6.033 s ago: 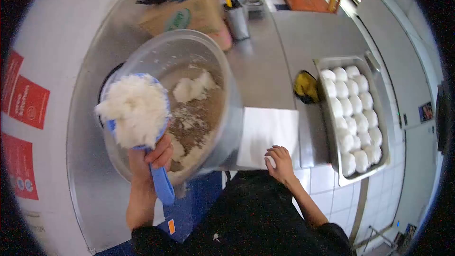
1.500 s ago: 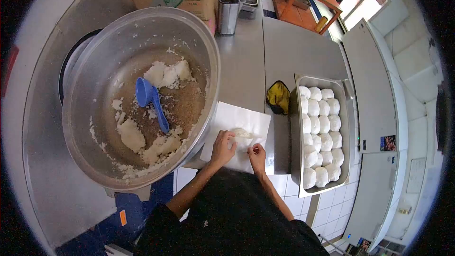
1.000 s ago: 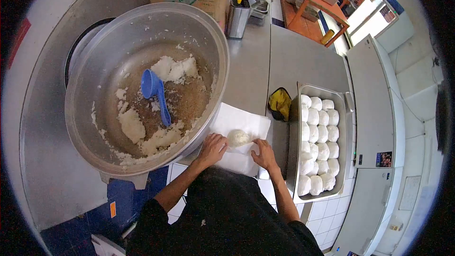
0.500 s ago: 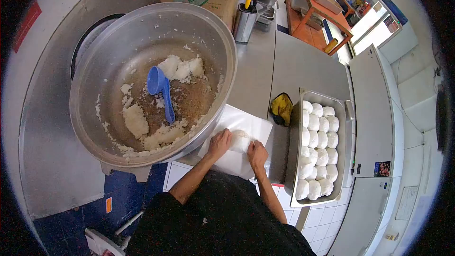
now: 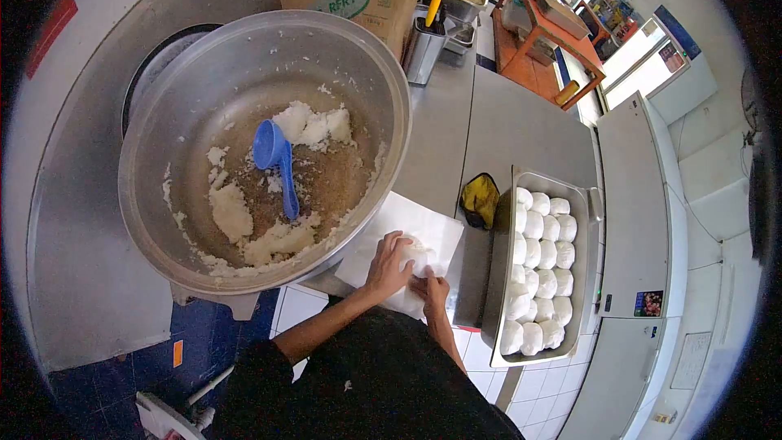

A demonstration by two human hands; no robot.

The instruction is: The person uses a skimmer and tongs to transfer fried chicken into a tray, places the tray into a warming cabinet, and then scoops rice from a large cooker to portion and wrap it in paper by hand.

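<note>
On a stack of white sheets (image 5: 441, 224) lies a rounded white rice portion (image 5: 419, 251), apparently in a thin wrapper. My left hand (image 5: 389, 265) curls its fingers around the near-left side of this portion. At the portion's near-right edge, my right hand (image 5: 433, 288) is closed, pinching what looks like the wrapper; its fingertips are partly hidden. Left of the sheets stands a big metal pot (image 5: 391, 159) with clumps of cooked white rice (image 5: 232, 212) clinging inside. A blue scoop (image 5: 287, 175) rests in it.
A deep steel tray (image 5: 498, 310) at the right holds rows of round white bundles (image 5: 547, 254). Beside it lies a yellow and black cloth item (image 5: 481, 200). A cardboard box (image 5: 346, 0) and a steel holder with a yellow-handled tool (image 5: 435, 6) stand behind the pot.
My left hand has moved from the wrapper's left edge onto the rice portion, fingers curling around it. My right hand has come slightly nearer and left. The camera view has shifted a little.
</note>
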